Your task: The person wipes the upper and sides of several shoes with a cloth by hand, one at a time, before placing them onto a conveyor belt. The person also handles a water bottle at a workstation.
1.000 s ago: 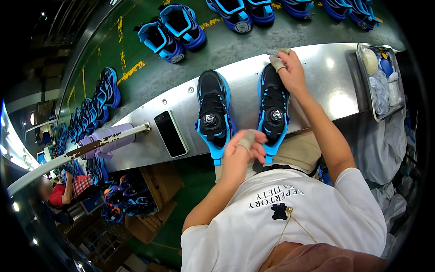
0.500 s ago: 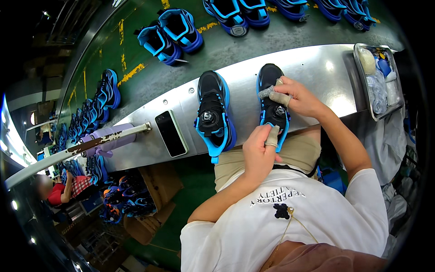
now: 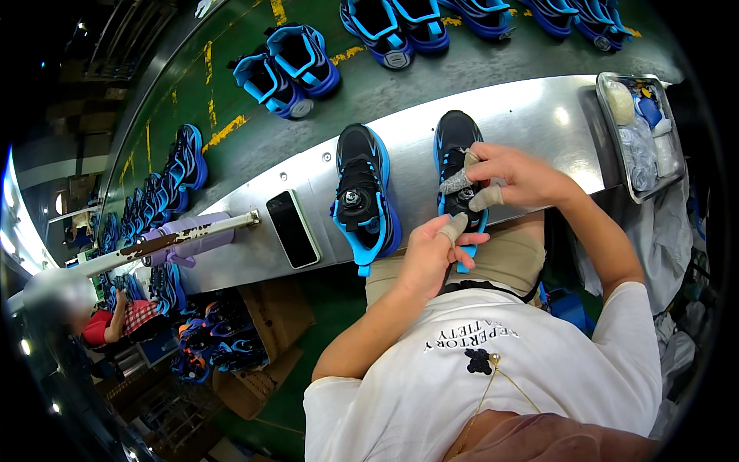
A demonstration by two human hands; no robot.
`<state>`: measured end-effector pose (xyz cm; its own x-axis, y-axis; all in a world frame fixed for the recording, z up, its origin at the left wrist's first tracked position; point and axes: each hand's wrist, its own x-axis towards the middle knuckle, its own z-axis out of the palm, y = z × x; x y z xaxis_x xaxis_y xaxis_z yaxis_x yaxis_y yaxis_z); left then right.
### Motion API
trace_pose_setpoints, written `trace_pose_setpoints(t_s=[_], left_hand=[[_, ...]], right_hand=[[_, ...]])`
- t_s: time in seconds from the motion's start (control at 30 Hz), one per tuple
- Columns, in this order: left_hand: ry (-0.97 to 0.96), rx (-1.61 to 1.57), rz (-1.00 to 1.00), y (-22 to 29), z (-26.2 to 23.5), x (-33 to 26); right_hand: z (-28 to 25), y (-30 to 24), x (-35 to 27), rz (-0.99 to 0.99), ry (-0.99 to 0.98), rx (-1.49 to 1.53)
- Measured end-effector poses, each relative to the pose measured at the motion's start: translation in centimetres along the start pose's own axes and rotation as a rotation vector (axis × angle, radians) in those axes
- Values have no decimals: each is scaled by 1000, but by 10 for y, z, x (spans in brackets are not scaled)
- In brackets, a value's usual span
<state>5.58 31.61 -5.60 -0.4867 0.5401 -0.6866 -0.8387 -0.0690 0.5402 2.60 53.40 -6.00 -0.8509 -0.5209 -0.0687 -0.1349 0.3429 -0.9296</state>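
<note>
Black-and-blue shoe (image 3: 454, 138) sits upright on the metal bench (image 3: 531, 100), toe at twelve o'clock, heel apparently past the edge at six. It looks light, with a soft, yielding upper and a firmer, grippy sole; the midfoot sides or heel collar should offer the best hold, while the dial deserves gentleness. The right hand (image 3: 504, 175) has thumb and finger set apart about the dial; the left hand (image 3: 435, 250) curls at the collar, and whether either clamps anything I cannot tell. Both hands block the opening. At nine o'clock stands the second shoe (image 3: 356, 154); beyond it, a phone (image 3: 293, 229). Toward two lies a tray (image 3: 616, 138). Farther, near nine, a pole (image 3: 223, 225) crosses a purple bottle (image 3: 204, 242). More shoes (image 3: 323, 77) line the green bench (image 3: 258, 146) from ten to one.
</note>
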Motion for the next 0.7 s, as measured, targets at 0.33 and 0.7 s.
trace_pose_setpoints(t_s=[0.33, 0.7], left_hand=[[-89, 152, -106, 11, -4, 9], [-64, -94, -55, -4, 14, 8]], right_hand=[[-1, -10, -5, 13, 97, -114], [13, -8, -12, 80, 229, -213]])
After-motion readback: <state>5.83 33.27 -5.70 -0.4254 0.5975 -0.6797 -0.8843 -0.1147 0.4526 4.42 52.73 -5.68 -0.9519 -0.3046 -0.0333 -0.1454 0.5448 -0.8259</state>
